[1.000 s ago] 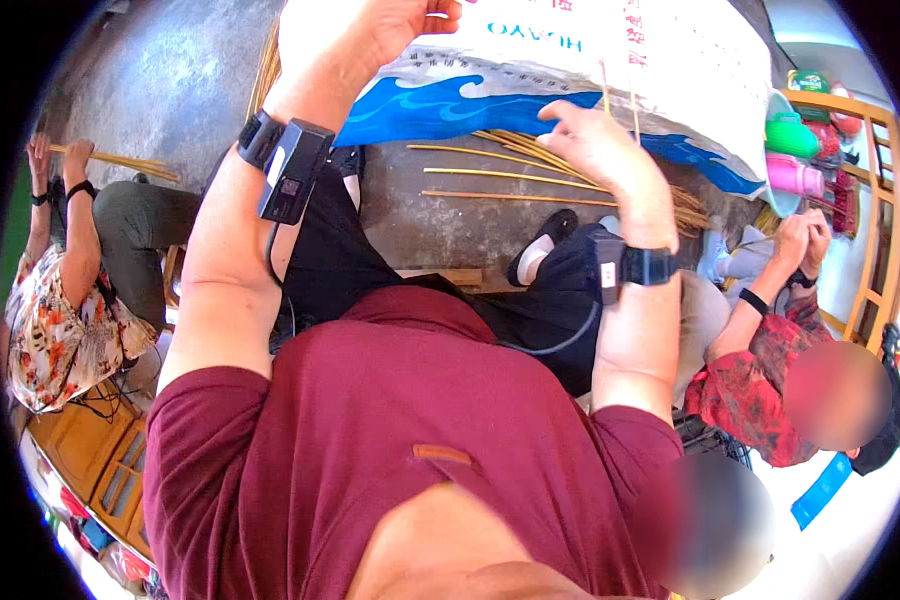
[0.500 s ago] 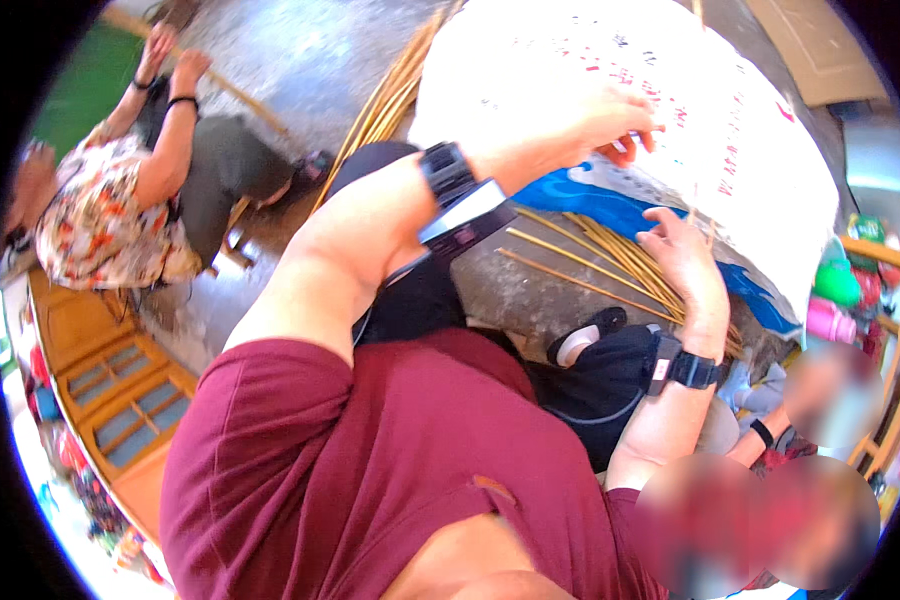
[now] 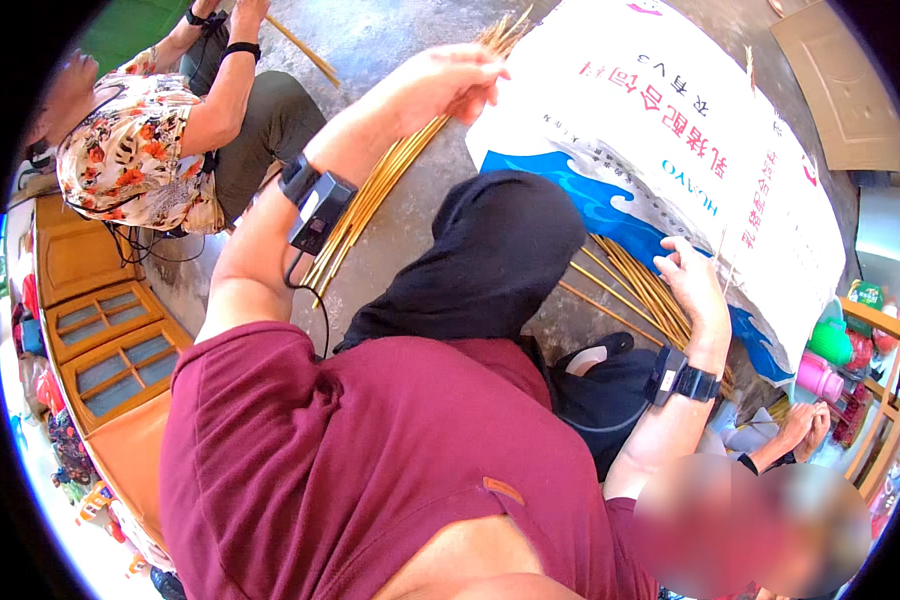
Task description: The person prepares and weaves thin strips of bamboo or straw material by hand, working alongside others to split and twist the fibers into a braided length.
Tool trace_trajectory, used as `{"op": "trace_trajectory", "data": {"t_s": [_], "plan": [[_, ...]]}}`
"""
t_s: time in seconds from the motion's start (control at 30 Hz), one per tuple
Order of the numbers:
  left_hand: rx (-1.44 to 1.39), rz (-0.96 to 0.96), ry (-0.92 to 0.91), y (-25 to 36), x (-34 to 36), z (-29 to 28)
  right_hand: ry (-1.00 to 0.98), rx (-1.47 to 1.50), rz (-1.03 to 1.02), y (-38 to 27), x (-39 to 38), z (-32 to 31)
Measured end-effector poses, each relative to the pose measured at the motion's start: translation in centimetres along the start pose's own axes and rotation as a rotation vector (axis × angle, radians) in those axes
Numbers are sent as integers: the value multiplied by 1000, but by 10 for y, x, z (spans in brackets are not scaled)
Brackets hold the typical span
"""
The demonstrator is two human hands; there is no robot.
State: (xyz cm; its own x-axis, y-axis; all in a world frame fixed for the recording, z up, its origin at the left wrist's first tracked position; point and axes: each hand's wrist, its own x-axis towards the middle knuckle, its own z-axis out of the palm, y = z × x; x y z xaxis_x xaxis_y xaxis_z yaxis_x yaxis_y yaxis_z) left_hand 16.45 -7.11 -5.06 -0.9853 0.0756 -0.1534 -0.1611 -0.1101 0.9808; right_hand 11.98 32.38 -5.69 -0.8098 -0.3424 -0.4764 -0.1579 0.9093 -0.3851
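Observation:
My left hand (image 3: 450, 85) is raised at the far side, over the upper part of a bundle of thin yellow-brown sticks (image 3: 385, 175) on the floor. Its fingers are loosely bent and apart, and no stick shows in its grip. My right hand (image 3: 695, 285) hovers by the lower edge of a large white sack (image 3: 610, 105) with red print and a blue wave pattern. Its thumb and fingers are curved and apart. Beside it, a thin pale stick (image 3: 727, 262) lies along the sack. More sticks (image 3: 630, 285) stick out from under the sack toward me.
At left, a person in a flowered shirt (image 3: 135, 150) holds a stick (image 3: 300, 48). Another person's hands (image 3: 805, 430) are at lower right. A wooden cabinet (image 3: 115, 350) stands left, a cardboard sheet (image 3: 840, 85) lies far right, and a wooden shelf (image 3: 885, 400) stands right.
My left hand has swung left, from above the sack to the stick bundle. My right hand stays by the sack. The view has shifted, and my dark-trousered knee shows more fully.

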Motion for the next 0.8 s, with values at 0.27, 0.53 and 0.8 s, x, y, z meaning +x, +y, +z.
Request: {"op": "trace_trajectory", "data": {"t_s": [0.27,0.53,0.8], "plan": [[69,-663,197,-185,-43,-76,252,266,-266,-36,26,14],[101,-989,196,-370,-66,-95,194,183,-939,-111,32,71],[445,-687,386,-447,-63,-99,219,224,-984,-127,35,72]]}}
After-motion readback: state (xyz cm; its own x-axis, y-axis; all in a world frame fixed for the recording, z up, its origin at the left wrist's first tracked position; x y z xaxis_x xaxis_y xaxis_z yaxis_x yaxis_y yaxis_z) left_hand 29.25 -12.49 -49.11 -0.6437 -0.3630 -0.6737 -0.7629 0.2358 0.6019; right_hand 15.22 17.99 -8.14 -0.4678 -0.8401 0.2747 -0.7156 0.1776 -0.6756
